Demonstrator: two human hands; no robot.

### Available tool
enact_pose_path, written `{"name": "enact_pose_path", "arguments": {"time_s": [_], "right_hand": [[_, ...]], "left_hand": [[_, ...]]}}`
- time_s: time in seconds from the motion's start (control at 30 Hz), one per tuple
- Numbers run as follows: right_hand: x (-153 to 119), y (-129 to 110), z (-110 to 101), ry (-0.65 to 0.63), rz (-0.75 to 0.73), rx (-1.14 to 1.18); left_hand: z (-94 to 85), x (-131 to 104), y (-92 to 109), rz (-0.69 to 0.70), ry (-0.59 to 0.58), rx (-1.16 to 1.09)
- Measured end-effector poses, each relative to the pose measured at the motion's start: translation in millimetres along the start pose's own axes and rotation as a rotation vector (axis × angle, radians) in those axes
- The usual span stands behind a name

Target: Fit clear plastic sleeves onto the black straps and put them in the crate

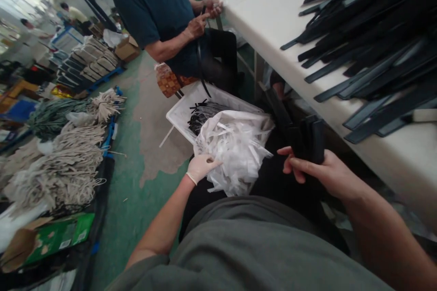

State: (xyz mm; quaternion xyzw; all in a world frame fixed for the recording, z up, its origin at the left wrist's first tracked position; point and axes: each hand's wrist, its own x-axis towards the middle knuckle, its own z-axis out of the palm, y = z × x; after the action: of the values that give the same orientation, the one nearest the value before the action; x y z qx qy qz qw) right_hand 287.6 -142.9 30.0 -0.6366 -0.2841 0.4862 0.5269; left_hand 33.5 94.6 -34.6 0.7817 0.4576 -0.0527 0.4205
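My left hand (201,167), in a thin pale glove, is closed at the near left edge of a white bag (218,120); some of its fingers are hidden. Loose translucent plastic strips (235,159) fill the bag and spill toward my lap. To the right, my right hand (309,168) is closed around flat black straps (309,138), their ends standing up above the fingers. More black straps (378,41) lie in a large heap on the white table (273,50). Under the bag is a white crate (179,113), with dark thin strips (205,113) inside.
Across the crate, a co-worker in a dark blue shirt (153,4) sits holding a thin black strip in both hands. Pale cord bundles (61,163) and an opened green box (64,236) are on the left. The green floor (129,223) runs between.
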Motion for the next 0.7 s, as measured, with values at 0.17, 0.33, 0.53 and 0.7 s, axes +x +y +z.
{"name": "enact_pose_path", "arguments": {"time_s": [0.17,0.33,0.53,0.7], "right_hand": [[-1,0,19,-0.132,0.043,0.142],[8,0,36,-0.257,0.088,0.323],[11,-5,65,-0.288,0.137,0.373],[12,-2,104,-0.334,0.195,0.276]], "left_hand": [[3.6,-7,14,-0.02,-0.152,-0.269],[-23.4,-40,41,-0.069,-0.268,-0.806],[-39.5,-86,53,-0.149,-0.185,-0.974],[-5.6,-108,51,-0.193,-0.207,-1.096]]}}
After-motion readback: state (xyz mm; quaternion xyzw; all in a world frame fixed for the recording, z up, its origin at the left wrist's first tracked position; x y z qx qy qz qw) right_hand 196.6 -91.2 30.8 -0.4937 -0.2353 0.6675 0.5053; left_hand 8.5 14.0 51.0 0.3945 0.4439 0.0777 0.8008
